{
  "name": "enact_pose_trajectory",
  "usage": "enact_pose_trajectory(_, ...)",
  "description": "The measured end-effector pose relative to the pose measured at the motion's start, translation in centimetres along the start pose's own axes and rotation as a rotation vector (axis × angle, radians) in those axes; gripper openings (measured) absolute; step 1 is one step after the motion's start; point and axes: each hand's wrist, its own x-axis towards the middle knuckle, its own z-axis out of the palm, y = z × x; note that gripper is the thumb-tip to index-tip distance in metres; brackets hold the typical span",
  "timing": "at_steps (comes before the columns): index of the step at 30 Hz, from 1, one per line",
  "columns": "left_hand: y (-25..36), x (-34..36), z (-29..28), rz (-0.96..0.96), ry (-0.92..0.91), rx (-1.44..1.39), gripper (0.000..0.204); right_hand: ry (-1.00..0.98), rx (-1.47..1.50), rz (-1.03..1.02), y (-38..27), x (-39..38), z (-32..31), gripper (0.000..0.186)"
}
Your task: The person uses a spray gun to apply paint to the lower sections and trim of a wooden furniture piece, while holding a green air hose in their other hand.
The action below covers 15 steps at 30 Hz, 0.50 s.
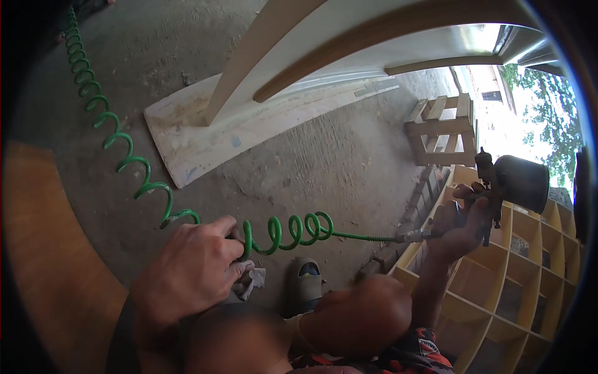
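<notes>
My left hand (193, 265) is closed around a green coiled air hose (275, 237) at the lower left centre. A crumpled pale rag (252, 282) shows just below its fingers. Whether the hand also holds the rag I cannot tell. At the right, my right hand (458, 227) grips a spray gun (492, 193) with a dark round cup (523, 182) on it. A metal connector (411, 235) joins the hose to the gun near that hand. From my left hand the coils run on toward the upper left.
A large white panel piece with brown edging (349, 47) stands on a paint-stained board (193, 149). Wooden crate (441, 128) and yellowish grid frame (486, 280) are at right. An orange-brown panel (56, 237) lies left. Blurred skin-coloured shapes fill the lower middle, near a shoe (305, 280).
</notes>
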Motion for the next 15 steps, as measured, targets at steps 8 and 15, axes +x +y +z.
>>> enact_pose_trajectory(8, 0.3, -1.1, 0.2, -0.078, 0.045, 0.133, 0.024, -0.221, 0.119, -0.022, 1.1, -2.2, 2.2, 0.042)
enact_pose_trajectory(15, 2.4, -0.9, 2.1, -0.339, 0.107, 0.242, 0.026, -0.527, -0.051, -0.32, 2.8, -1.8, 6.2, 0.025)
